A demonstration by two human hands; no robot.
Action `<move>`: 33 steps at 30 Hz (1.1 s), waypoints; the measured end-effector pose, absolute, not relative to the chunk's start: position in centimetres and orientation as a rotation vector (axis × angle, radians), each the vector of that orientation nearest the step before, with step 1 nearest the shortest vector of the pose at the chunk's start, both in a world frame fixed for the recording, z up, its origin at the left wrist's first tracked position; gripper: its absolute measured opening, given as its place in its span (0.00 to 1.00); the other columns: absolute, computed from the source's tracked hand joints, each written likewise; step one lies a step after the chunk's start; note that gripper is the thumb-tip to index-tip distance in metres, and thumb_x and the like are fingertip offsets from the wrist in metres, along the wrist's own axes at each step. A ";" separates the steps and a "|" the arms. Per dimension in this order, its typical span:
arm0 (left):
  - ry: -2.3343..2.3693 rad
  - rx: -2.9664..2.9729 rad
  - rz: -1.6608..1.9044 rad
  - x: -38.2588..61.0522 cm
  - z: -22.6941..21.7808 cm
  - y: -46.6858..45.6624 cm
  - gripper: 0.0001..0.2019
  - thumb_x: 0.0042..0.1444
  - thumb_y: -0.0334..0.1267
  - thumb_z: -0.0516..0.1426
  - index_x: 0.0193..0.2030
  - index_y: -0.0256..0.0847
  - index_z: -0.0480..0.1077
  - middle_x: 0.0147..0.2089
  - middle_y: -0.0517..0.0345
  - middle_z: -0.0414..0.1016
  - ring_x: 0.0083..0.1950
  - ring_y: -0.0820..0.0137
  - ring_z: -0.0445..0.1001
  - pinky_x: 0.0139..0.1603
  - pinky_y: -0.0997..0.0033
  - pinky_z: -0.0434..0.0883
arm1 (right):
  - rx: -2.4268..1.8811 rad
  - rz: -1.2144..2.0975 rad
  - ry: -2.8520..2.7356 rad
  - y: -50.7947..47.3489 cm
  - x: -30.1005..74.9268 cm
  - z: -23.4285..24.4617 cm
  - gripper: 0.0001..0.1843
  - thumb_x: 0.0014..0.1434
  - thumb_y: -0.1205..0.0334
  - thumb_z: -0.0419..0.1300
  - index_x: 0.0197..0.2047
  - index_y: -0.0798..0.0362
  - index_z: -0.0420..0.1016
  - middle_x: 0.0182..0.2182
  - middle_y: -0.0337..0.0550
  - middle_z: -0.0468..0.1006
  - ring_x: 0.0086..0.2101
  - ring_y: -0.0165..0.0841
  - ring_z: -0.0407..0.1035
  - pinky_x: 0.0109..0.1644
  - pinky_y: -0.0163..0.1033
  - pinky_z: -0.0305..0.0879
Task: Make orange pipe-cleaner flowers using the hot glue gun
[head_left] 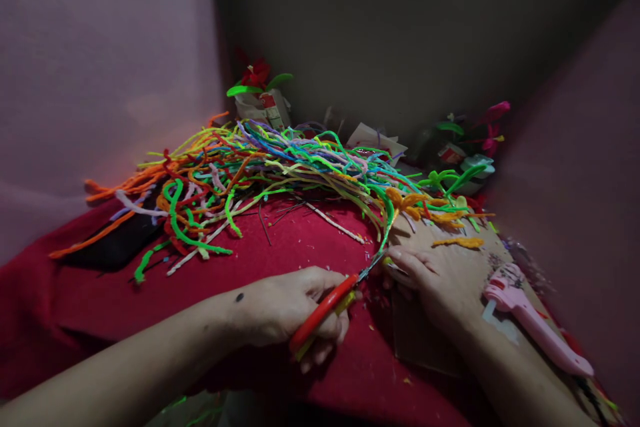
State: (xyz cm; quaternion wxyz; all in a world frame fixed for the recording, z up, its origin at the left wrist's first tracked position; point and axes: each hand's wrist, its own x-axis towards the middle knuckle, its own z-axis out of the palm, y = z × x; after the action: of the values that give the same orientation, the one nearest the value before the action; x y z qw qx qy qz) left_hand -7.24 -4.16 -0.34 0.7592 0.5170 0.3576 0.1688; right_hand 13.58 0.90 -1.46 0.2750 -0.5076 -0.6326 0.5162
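Note:
My left hand (290,310) is closed around the red and yellow handles of a small cutter (330,310), its dark tip pointing up and right. My right hand (435,277) pinches the lower end of a green pipe cleaner (387,223) right at the cutter's tip. That stem leads up to an orange pipe-cleaner flower shape (425,207). Both hands rest over a red cloth (280,247), the right one on a piece of brown cardboard (425,340).
A big heap of coloured pipe cleaners (240,167) lies across the cloth's far side. A pink glue gun (530,317) sits on the cardboard at the right. Finished pipe-cleaner flowers stand at the back (257,80) and right (480,133). Small clippings litter the cloth.

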 end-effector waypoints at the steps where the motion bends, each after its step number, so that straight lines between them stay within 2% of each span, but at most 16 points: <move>1: 0.785 1.124 0.367 -7.3 -0.5 -4.2 0.05 0.46 0.33 0.53 0.32 0.39 0.60 0.19 0.65 0.64 0.18 0.78 0.62 0.17 0.79 0.63 | -1.373 1.386 -1.700 0.9 13.6 -1.5 0.20 0.54 0.49 0.50 0.26 0.57 0.72 0.17 0.38 0.67 0.17 0.25 0.54 0.21 0.34 0.46; 9: 0.807 1.115 0.347 -7.2 -0.5 -4.2 0.06 0.47 0.33 0.53 0.33 0.39 0.59 0.23 0.64 0.64 0.19 0.78 0.63 0.18 0.79 0.63 | -1.303 1.446 -1.648 0.7 13.6 -1.3 0.15 0.52 0.54 0.54 0.22 0.55 0.70 0.19 0.39 0.70 0.21 0.27 0.58 0.23 0.33 0.52; 15: 0.969 1.328 0.341 -6.8 0.6 -4.9 0.06 0.53 0.39 0.52 0.30 0.39 0.59 0.25 0.65 0.60 0.22 0.80 0.59 0.21 0.80 0.59 | -1.386 1.384 -1.622 0.4 13.5 -1.2 0.13 0.51 0.57 0.55 0.24 0.56 0.75 0.19 0.41 0.72 0.22 0.29 0.59 0.24 0.34 0.51; 24: 0.981 1.378 0.262 -8.2 2.1 -4.7 0.07 0.54 0.40 0.52 0.36 0.39 0.61 0.29 0.62 0.64 0.26 0.77 0.61 0.25 0.78 0.59 | -1.309 1.402 -1.540 0.5 14.0 -2.0 0.11 0.51 0.61 0.56 0.30 0.55 0.79 0.25 0.43 0.77 0.28 0.33 0.65 0.30 0.36 0.55; 28: 0.966 1.329 0.264 -8.6 1.9 -4.8 0.07 0.53 0.37 0.52 0.39 0.39 0.62 0.29 0.63 0.63 0.28 0.77 0.60 0.27 0.79 0.59 | -1.294 1.342 -1.562 0.6 14.1 -2.3 0.11 0.52 0.63 0.55 0.29 0.55 0.79 0.25 0.41 0.75 0.26 0.31 0.62 0.28 0.35 0.53; 33: 1.002 1.311 0.249 -8.9 1.3 -5.0 0.07 0.51 0.34 0.53 0.38 0.40 0.62 0.31 0.62 0.64 0.29 0.77 0.62 0.26 0.79 0.59 | -1.190 1.401 -1.386 1.2 14.5 -3.3 0.12 0.53 0.59 0.55 0.33 0.53 0.78 0.26 0.41 0.76 0.23 0.30 0.59 0.25 0.35 0.52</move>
State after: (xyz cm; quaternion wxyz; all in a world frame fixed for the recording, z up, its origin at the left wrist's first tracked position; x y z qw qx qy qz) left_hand -8.87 -5.05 1.26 0.6716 0.5819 0.4451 0.1107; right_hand 14.46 1.18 -3.26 0.4074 -0.4720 -0.5498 0.5558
